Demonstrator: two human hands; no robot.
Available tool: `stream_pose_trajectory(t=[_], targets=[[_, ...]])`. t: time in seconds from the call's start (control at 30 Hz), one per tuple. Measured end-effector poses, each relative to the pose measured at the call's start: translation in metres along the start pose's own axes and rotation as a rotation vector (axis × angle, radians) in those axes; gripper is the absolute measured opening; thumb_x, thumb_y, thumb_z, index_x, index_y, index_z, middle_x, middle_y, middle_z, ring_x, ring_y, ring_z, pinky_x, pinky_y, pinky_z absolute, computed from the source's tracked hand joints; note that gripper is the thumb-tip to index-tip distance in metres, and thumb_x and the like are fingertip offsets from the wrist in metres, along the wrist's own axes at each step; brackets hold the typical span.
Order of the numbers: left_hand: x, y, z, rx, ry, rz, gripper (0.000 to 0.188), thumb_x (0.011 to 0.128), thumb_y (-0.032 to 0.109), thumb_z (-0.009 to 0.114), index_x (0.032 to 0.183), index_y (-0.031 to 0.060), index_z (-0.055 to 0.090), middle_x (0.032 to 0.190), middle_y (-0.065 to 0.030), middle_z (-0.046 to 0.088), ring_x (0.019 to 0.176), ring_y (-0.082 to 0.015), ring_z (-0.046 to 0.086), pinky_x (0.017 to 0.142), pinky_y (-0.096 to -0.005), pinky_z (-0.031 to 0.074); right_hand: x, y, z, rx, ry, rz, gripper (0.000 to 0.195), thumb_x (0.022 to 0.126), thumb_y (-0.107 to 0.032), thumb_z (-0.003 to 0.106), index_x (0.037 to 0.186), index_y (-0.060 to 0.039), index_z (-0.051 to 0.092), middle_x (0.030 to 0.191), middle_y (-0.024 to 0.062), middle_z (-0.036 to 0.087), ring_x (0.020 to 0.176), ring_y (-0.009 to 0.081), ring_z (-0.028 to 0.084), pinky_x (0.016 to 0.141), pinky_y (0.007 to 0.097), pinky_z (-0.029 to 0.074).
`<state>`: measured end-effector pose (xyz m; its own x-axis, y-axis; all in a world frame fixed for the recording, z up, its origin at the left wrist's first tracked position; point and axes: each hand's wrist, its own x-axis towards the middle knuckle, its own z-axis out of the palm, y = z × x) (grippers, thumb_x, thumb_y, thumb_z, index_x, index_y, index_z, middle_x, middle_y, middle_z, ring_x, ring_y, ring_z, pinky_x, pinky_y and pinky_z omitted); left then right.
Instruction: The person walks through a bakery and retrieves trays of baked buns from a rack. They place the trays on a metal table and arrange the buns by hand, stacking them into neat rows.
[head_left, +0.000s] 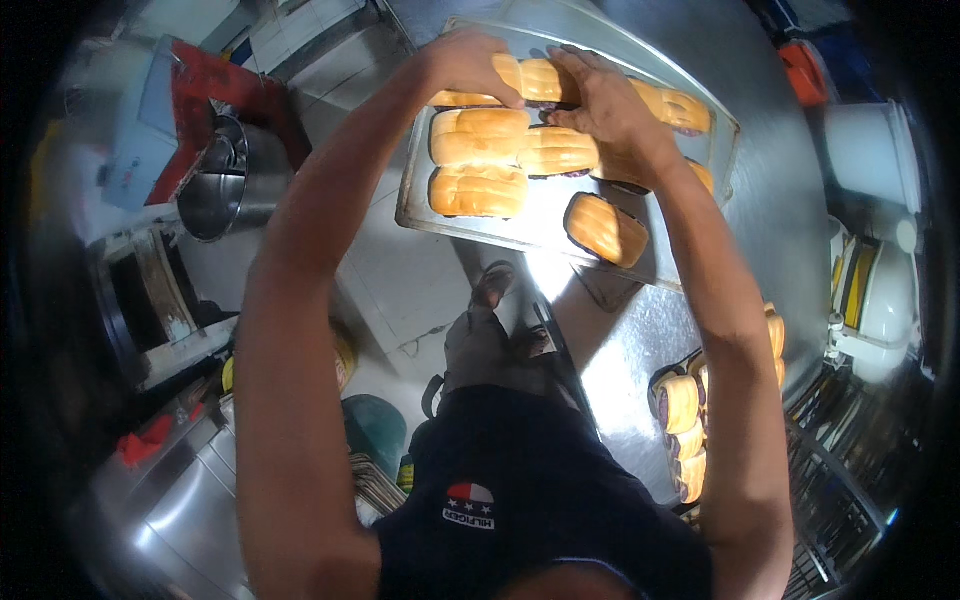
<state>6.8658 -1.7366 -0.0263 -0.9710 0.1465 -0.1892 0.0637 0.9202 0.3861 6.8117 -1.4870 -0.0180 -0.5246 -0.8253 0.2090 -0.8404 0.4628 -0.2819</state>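
Golden-brown buns with a dark purple filling lie on a metal baking tray (487, 229). At the tray's far side, my left hand (472, 67) curls around the left end of a joined pair of filled buns (544, 81), thumb on the near side. From the right, my right hand (611, 101) grips the same pair, its fingers over the far side and thumb at the near side. Closer to me is a joined block of buns (480, 139). A single bun (607, 229) sits apart near the front edge. My right forearm hides part of the tray.
The tray overhangs the left edge of a stainless-steel table (780, 172). More filled buns (681, 427) are on the table beside my right arm. A white bucket (862, 157) and a white machine (885, 307) stand at right. A steel pot (225, 180) is at left, above the tiled floor (397, 277).
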Motion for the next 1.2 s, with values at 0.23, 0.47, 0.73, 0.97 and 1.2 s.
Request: stream_pose_trajectory(t=[0.23, 0.47, 0.73, 0.97, 1.2], targets=[[-0.038, -0.005, 0.029, -0.174, 0.514, -0.042, 0.069, 0.071, 0.046, 0.090, 0.123, 0.0048, 0.068, 0.118, -0.0200, 0.073, 0.109, -0.0367, 0.072, 0.098, -0.0471, 0.056, 0.002, 0.027, 0.028, 0.124, 0.016, 0.127, 0.082, 0.075, -0.039, 0.089, 0.145, -0.0085, 0.059, 0.134, 0.0233, 0.067, 0.127, 0.0429, 0.061, 0.110, 0.0492, 0.049], [-0.065, -0.048, 0.043, -0.548, 1.155, -0.444, 0.069, 0.070, 0.044, 0.096, 0.121, 0.0044, 0.070, 0.104, -0.0135, 0.079, 0.091, -0.0279, 0.077, 0.086, -0.0393, 0.061, -0.013, 0.042, 0.027, 0.039, 0.172, 0.139, 0.086, 0.077, -0.047, 0.086, 0.145, -0.0023, 0.059, 0.133, 0.0260, 0.065, 0.126, 0.0448, 0.059, 0.112, 0.0495, 0.046], [-0.037, -0.034, 0.029, -0.534, 1.203, -0.202, 0.056, 0.084, 0.027, 0.089, 0.126, 0.0047, 0.059, 0.106, -0.0117, 0.072, 0.095, -0.0220, 0.072, 0.085, -0.0356, 0.059, -0.041, -0.004, 0.029, 0.034, 0.063, -0.143, 0.089, 0.081, -0.062, 0.081, 0.142, -0.0015, 0.061, 0.138, 0.0213, 0.065, 0.137, 0.0443, 0.051, 0.124, 0.0526, 0.032], [0.000, -0.006, -0.010, -1.133, 1.252, 0.211, 0.027, 0.095, 0.003, 0.072, 0.115, 0.0064, 0.055, 0.092, -0.0074, 0.066, 0.082, -0.0176, 0.066, 0.073, -0.0320, 0.056, -0.046, -0.018, 0.037, 0.482, 0.145, 0.155, 0.094, 0.076, -0.054, 0.091, 0.141, 0.0058, 0.059, 0.132, 0.0264, 0.067, 0.127, 0.0384, 0.061, 0.114, 0.0450, 0.045], [0.056, -0.007, -0.015, -1.405, 0.653, 0.523, 0.050, 0.096, 0.024, 0.080, 0.131, 0.0020, 0.053, 0.123, -0.0163, 0.071, 0.112, -0.0261, 0.071, 0.100, -0.0371, 0.057, -0.004, -0.028, 0.043, 1.083, 0.102, 0.605, 0.043, 0.088, -0.028, 0.084, 0.116, 0.0028, 0.073, 0.087, 0.0083, 0.073, 0.073, 0.0126, 0.070, 0.069, 0.0288, 0.056]])
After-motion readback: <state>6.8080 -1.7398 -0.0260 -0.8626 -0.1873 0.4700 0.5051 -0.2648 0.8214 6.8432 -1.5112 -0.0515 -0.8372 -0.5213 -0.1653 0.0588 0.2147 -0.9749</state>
